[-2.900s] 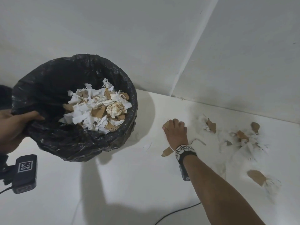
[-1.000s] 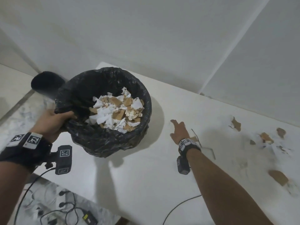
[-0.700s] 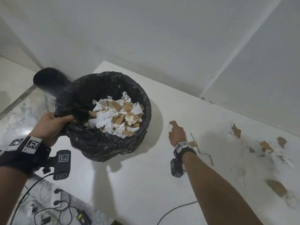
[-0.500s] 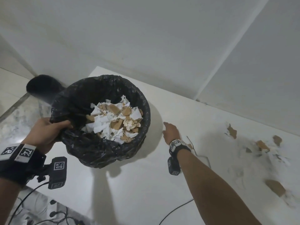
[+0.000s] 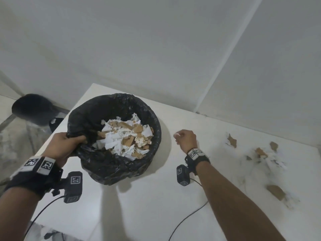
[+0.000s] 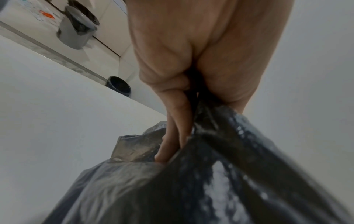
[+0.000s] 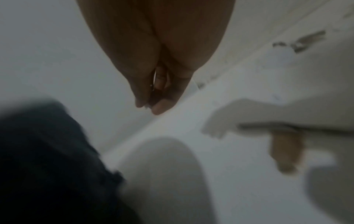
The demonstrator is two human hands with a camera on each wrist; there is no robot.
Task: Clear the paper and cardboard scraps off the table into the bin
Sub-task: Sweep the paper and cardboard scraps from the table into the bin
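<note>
My left hand (image 5: 74, 142) grips the rim of a bin (image 5: 111, 164) lined with a black bag (image 6: 220, 174) and holds it tilted over the table's left part. The bin holds white paper and brown cardboard scraps (image 5: 125, 138). Just right of the bin, my right hand (image 5: 181, 137) hovers above the table with fingers curled and pinches a small white paper scrap (image 5: 177, 134). In the right wrist view the fingertips (image 7: 159, 107) are pressed together; the picture is blurred. Cardboard scraps (image 5: 231, 140) (image 5: 276, 192) and torn white paper (image 5: 274, 162) lie on the table at the right.
The white table (image 5: 147, 206) stands in a wall corner; its left edge drops to the floor. A second black bin (image 5: 33, 108) stands on the floor at the left, and a grey bucket (image 6: 76, 34) beyond it. A cable (image 5: 187, 218) crosses the table front.
My right hand lay flat on the table a second ago; now it is lifted with fingers curled round a white scrap, close to the bin. The left hand still holds the bin.
</note>
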